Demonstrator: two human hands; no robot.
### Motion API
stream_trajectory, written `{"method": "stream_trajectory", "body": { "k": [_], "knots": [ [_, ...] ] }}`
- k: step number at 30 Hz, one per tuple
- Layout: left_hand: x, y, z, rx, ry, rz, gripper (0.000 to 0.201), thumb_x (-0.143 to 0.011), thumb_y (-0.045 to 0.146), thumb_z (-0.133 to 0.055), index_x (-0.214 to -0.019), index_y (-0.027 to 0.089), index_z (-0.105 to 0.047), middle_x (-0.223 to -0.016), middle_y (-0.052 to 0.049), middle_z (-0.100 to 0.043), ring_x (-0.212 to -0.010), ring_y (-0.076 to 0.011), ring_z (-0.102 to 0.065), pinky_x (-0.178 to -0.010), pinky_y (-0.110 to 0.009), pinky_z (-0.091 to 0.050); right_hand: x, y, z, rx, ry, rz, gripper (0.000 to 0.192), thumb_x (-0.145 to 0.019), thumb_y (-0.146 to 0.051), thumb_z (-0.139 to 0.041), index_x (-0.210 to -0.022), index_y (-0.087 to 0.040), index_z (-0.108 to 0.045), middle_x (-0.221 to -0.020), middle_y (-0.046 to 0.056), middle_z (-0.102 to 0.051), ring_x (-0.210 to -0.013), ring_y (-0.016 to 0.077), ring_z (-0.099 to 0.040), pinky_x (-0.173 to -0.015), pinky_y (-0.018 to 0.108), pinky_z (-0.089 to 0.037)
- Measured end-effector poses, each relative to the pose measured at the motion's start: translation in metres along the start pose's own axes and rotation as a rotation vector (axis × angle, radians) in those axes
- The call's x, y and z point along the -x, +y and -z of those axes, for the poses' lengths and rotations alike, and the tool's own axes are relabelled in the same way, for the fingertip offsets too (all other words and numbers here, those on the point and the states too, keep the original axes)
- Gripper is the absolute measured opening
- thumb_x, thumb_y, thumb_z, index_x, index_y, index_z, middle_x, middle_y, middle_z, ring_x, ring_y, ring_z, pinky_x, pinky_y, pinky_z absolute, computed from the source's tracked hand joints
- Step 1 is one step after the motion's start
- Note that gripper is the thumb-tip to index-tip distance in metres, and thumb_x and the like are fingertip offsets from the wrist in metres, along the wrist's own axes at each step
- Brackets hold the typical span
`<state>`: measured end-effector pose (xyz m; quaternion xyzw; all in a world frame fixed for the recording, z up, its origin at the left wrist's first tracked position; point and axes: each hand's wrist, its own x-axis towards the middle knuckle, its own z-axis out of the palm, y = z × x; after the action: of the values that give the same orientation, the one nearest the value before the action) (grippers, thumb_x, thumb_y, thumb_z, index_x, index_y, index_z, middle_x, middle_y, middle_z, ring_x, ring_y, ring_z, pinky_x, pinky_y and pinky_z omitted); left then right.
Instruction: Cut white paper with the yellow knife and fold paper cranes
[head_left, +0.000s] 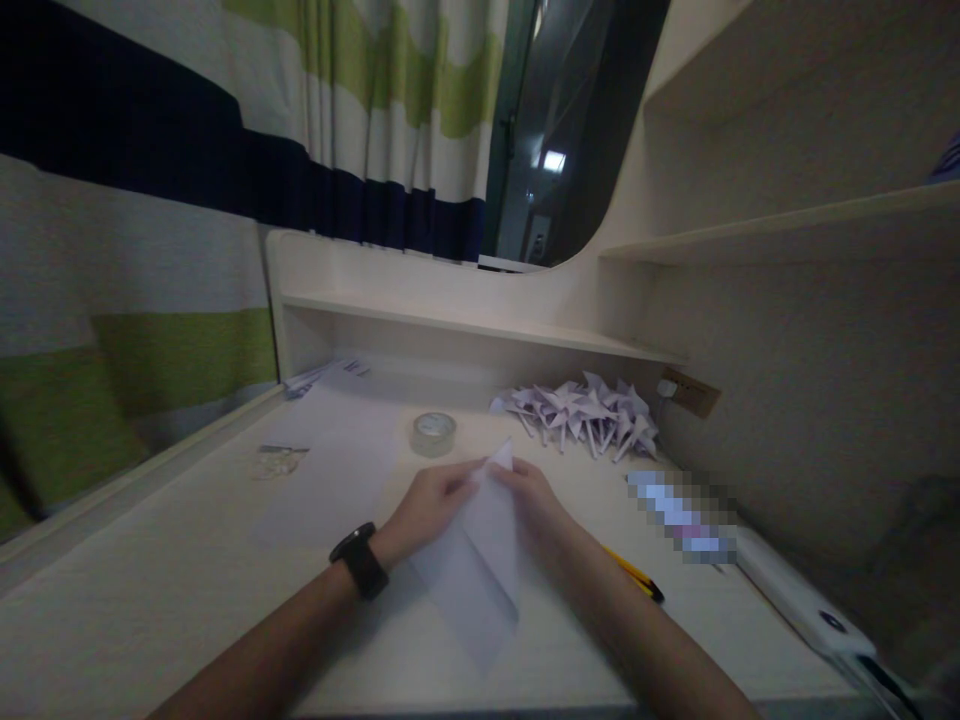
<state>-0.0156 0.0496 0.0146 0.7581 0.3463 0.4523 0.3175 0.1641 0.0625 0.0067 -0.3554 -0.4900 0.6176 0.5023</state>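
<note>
Left grip: your left hand point(431, 505) pinches the folded sheet point(487, 570) near its peak, fingertips partly hidden by the paper.
Right grip: your right hand point(534, 500) pinches the same paper from the other side, close beside the left fingertips.
Folded sheet: between your forearms, over the middle of the tabletop point(187, 570) toward its near edge, peak pointing at the far edge; you cannot tell whether it touches the surface.
Folds done: one flap slants across the right side, and the lower part spreads toward the near edge.
Folds left: this piece seems at an early stage; the flap's lower edge looks loose, so its crease is probably not pressed flat yet.
Pinwheels: a heap point(581, 412) in the far right corner, apparently complete, with paper sticks showing.
Blank paper: sheets point(337, 435) toward the far left corner, apparently unfolded.
Tape roll: a clear ring point(433, 434) just beyond your left hand.
Yellow pencil: partly behind your right forearm point(634, 573), toward the right edge.
</note>
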Motion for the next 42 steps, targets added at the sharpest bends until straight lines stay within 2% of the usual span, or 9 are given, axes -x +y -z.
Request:
{"method": "stream_trajectory", "body": {
  "k": [5,12,15,20,25,30,38,42],
  "knots": [
    [0.000,0.003,-0.001,-0.045,0.131,-0.036,0.035,-0.088,0.027,-0.053,-0.121,0.025,-0.065,-0.125,-0.005,-0.063,-0.117,-0.0262,-0.057,-0.104,-0.042,-0.038,-0.010,-0.017,-0.013,0.037,0.062,0.011,0.035,-0.055,-0.036,-0.083,-0.076,-0.011,-0.070,-0.068,0.006,-0.070,-0.057,0.0159,-0.060,-0.057,0.026,-0.043],
    [0.000,0.006,0.005,-0.183,0.294,-0.088,0.035,-0.090,0.032,-0.054,-0.123,0.027,-0.064,-0.125,-0.004,-0.064,-0.118,-0.0261,-0.056,-0.104,-0.040,-0.039,-0.021,-0.030,-0.041,-0.014,0.138,0.085,0.034,-0.049,-0.037,-0.084,-0.069,-0.015,-0.066,-0.056,0.001,-0.065,-0.048,0.0139,-0.054,-0.049,0.025,-0.041],
    [0.000,0.009,0.009,-0.222,0.359,-0.073,0.033,-0.090,0.032,-0.054,-0.120,0.025,-0.065,-0.122,-0.005,-0.065,-0.114,-0.0264,-0.059,-0.101,-0.040,-0.042,-0.025,-0.034,-0.050,-0.020,0.103,0.102,0.035,-0.049,-0.036,-0.084,-0.070,-0.014,-0.066,-0.058,0.001,-0.065,-0.049,0.0141,-0.055,-0.050,0.025,-0.041],
    [-0.001,0.012,0.015,-0.213,0.439,-0.080,0.031,-0.089,0.031,-0.055,-0.118,0.027,-0.066,-0.122,-0.004,-0.066,-0.112,-0.0259,-0.060,-0.100,-0.040,-0.043,-0.039,-0.051,-0.055,0.033,-0.063,0.093,0.029,-0.054,-0.035,-0.081,-0.068,-0.013,-0.067,-0.059,0.001,-0.064,-0.049,0.0122,-0.054,-0.050,0.024,-0.039],
    [-0.001,0.011,0.017,-0.153,0.483,-0.103,0.032,-0.090,0.030,-0.056,-0.119,0.027,-0.066,-0.121,-0.003,-0.066,-0.110,-0.0246,-0.061,-0.100,-0.038,-0.044,-0.048,-0.073,-0.053,0.203,-0.136,0.149,0.027,-0.055,-0.034,-0.080,-0.069,-0.012,-0.069,-0.060,0.001,-0.064,-0.050,0.0103,-0.053,-0.050,0.022,-0.037],
    [-0.002,0.010,0.016,-0.160,0.501,-0.144,0.032,-0.089,0.028,-0.057,-0.120,0.024,-0.065,-0.117,-0.005,-0.068,-0.106,-0.0226,-0.063,-0.096,-0.037,-0.047,-0.045,-0.083,-0.051,0.291,-0.115,0.225,0.029,-0.053,-0.035,-0.082,-0.066,-0.013,-0.069,-0.060,0.000,-0.066,-0.052,0.0106,-0.053,-0.052,0.022,-0.038],
    [-0.001,0.009,0.015,-0.182,0.527,-0.143,0.032,-0.088,0.025,-0.060,-0.119,0.023,-0.066,-0.118,-0.005,-0.068,-0.106,-0.0206,-0.065,-0.095,-0.034,-0.049,-0.042,-0.085,-0.050,0.295,-0.077,0.217,0.033,-0.051,-0.038,-0.084,-0.067,-0.013,-0.069,-0.064,0.002,-0.066,-0.055,0.0122,-0.056,-0.055,0.024,-0.041],
    [-0.001,0.012,0.014,-0.179,0.530,-0.129,0.030,-0.086,0.022,-0.061,-0.116,0.022,-0.067,-0.117,-0.006,-0.068,-0.106,-0.0206,-0.065,-0.094,-0.034,-0.050,-0.041,-0.091,-0.048,0.229,-0.047,0.279,0.032,-0.054,-0.040,-0.082,-0.065,-0.015,-0.066,-0.063,-0.001,-0.063,-0.056,0.0109,-0.055,-0.058,0.024,-0.043]
  ]
}}
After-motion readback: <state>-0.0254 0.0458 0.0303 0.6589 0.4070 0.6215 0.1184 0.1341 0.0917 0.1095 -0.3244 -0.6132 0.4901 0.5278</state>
